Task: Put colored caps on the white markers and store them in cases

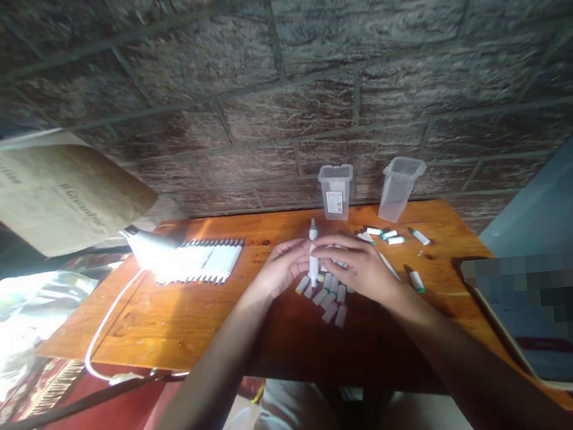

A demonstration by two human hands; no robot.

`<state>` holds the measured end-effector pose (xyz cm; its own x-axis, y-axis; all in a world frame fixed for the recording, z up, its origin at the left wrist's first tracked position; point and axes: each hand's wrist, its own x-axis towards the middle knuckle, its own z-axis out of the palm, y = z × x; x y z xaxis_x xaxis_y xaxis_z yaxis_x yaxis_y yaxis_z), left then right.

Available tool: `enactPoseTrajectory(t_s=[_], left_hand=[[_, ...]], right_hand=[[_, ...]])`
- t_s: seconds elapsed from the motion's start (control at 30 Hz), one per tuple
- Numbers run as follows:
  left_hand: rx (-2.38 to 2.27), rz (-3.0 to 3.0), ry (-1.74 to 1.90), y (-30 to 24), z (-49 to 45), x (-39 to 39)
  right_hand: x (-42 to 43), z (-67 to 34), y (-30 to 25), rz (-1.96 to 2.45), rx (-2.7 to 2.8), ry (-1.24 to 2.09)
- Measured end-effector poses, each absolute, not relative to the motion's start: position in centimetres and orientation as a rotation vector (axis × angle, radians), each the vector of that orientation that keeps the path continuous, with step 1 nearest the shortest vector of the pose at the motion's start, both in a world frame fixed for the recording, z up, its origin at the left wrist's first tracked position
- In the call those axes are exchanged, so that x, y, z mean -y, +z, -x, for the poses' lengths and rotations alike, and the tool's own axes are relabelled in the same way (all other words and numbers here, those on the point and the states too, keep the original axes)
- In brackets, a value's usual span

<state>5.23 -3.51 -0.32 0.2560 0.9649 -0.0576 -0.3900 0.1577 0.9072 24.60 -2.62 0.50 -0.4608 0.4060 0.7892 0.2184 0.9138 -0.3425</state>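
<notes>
A white marker (314, 263) stands nearly upright between my two hands, its narrower grey end pointing up. My left hand (282, 269) closes on it from the left, and the fingers of my right hand (358, 265) grip it from the right. Below and partly behind my hands lies a loose pile of white marker caps (330, 310), some with coloured ends; my right hand hides part of it. More caps with green ends (396, 240) are scattered to the right, one lying alone (417, 282) near my right wrist.
A row of white markers (225, 260) lies side by side at left. Two clear plastic containers (335, 170) (398, 188) stand at the wooden table's (186, 324) back edge by the brick wall. A lamp with a paper shade (59, 195) hangs at left; a tablet (560, 358) rests at right.
</notes>
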Motion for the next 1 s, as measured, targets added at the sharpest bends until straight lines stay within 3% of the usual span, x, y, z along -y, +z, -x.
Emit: enactPoseTrajectory(t_s=[0.6,1.0], left_hand=[[-1.207,-0.950,1.296,0.1,-0.4,3.0],[-1.850,-1.537,0.948,2.4,7.4,4.5]], right_hand=[[0.1,-27.0,-0.5,0.774,1.801,0.337],[-0.3,-26.6,-0.9,0.884,1.778,0.336]])
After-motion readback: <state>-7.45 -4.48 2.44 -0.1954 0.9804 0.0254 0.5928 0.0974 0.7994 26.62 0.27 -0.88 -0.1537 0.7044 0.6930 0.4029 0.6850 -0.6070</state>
